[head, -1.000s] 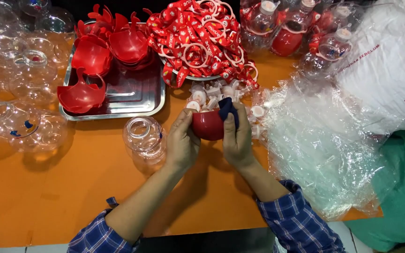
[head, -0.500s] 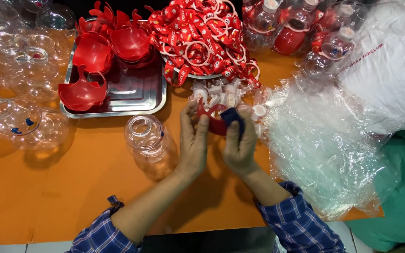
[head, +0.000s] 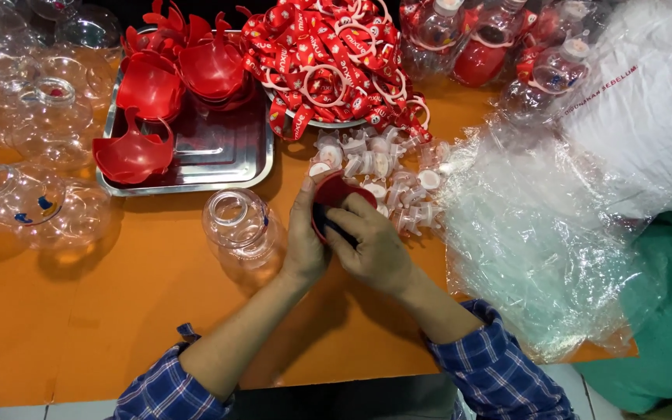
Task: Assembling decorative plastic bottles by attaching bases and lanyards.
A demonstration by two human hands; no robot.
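Note:
My left hand (head: 305, 237) and my right hand (head: 371, 245) meet over the orange table (head: 118, 327) and together grip a small red plastic shell piece (head: 334, 196). A dark piece sits under my right fingers against the shell. A clear round plastic bottle (head: 241, 225) stands just left of my left hand. Small white caps (head: 386, 175) lie scattered right behind the hands.
A steel tray (head: 219, 159) at the back left holds several red shell pieces (head: 138, 152). A pile of red straps with white rings (head: 328, 62) sits behind. Clear bottles (head: 33, 171) crowd the left edge; assembled bottles (head: 499, 47) and crumpled clear plastic bags (head: 554, 233) fill the right.
Both hands have turned the red shell piece; my right fingers now cover more of it. The hands stayed in the same spot.

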